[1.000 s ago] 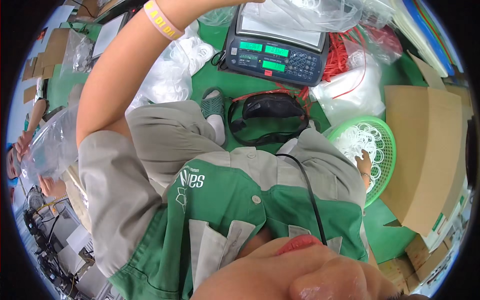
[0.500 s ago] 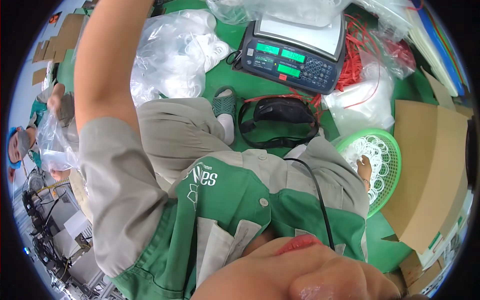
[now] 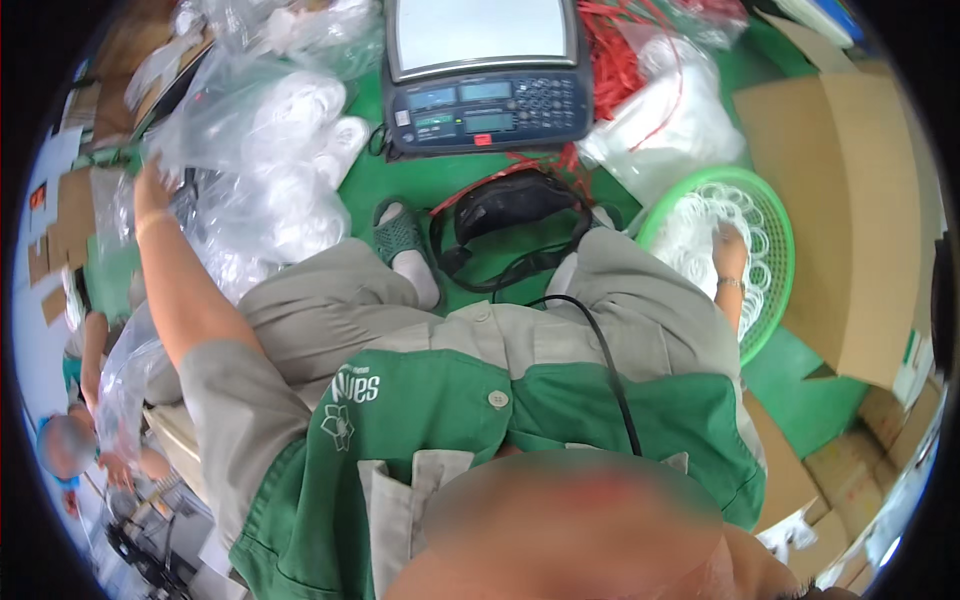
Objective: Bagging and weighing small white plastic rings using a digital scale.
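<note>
My left hand (image 3: 150, 190) reaches out to the far left and rests against a heap of clear plastic bags (image 3: 265, 165) filled with white rings. Its fingers are lost against the plastic. My right hand (image 3: 728, 250) lies inside a round green basket (image 3: 775, 300) at my right knee, on a pile of loose white rings (image 3: 690, 225); its fingertips are buried in them. A grey weighing scale (image 3: 485, 65) stands ahead of me, and a black pouch (image 3: 510, 205) lies between my knees.
A large open cardboard box (image 3: 850, 200) stands on the right, with more cartons below it. Red ties (image 3: 625, 45) and another bag of white parts (image 3: 665, 130) lie beside the scale. Another person (image 3: 85, 440) at the lower left handles a clear bag.
My left arm has come down from high overhead to the bag heap at the left. My right hand has stayed in the green basket. The view has tilted further down.
</note>
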The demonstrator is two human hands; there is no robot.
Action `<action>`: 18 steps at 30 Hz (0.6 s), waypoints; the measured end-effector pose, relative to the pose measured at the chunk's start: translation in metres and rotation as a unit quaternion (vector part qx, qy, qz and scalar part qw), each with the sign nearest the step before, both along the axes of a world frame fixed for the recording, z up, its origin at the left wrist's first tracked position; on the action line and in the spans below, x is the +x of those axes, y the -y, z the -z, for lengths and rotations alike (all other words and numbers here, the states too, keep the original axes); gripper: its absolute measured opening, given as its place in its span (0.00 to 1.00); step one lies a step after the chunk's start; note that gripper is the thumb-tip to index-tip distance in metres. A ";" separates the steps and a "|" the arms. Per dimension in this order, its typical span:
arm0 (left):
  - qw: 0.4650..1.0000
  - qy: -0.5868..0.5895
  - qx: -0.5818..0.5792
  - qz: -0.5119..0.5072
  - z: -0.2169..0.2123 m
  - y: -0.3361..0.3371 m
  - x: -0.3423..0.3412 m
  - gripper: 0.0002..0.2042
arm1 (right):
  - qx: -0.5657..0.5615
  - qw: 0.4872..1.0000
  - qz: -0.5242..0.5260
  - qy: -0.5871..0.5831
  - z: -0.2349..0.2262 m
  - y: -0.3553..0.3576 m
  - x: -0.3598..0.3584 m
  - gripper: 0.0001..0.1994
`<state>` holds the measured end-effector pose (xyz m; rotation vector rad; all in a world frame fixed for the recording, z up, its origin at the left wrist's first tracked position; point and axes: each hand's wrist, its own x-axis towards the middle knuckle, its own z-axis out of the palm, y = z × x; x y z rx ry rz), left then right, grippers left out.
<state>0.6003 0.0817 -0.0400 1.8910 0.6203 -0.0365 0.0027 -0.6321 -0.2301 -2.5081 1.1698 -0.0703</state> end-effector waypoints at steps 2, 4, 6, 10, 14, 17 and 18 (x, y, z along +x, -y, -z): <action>0.999 -0.008 0.029 0.011 0.014 -0.004 0.001 0.33 | -0.047 0.995 -0.013 0.087 -0.011 0.001 0.025 0.09; 0.996 -0.020 0.090 0.005 0.029 -0.005 0.003 0.32 | -0.026 0.989 -0.015 0.142 -0.031 -0.009 0.061 0.08; 0.993 -0.021 0.116 0.011 0.029 -0.002 0.014 0.31 | -0.011 0.975 -0.096 0.202 -0.026 -0.012 0.098 0.07; 0.995 -0.054 0.042 0.068 0.034 0.025 0.019 0.35 | 0.054 0.958 -0.278 -0.046 0.000 -0.050 0.170 0.18; 0.991 0.061 0.114 0.038 0.016 0.029 0.006 0.40 | 0.028 0.929 -0.285 -0.235 0.013 -0.092 0.220 0.23; 0.982 0.136 0.127 0.028 0.016 0.055 -0.002 0.35 | -0.033 0.938 -0.283 -0.199 0.030 -0.075 0.229 0.20; 0.981 0.151 0.120 0.035 0.015 0.060 -0.003 0.32 | -0.034 0.940 -0.290 -0.179 0.032 -0.069 0.233 0.18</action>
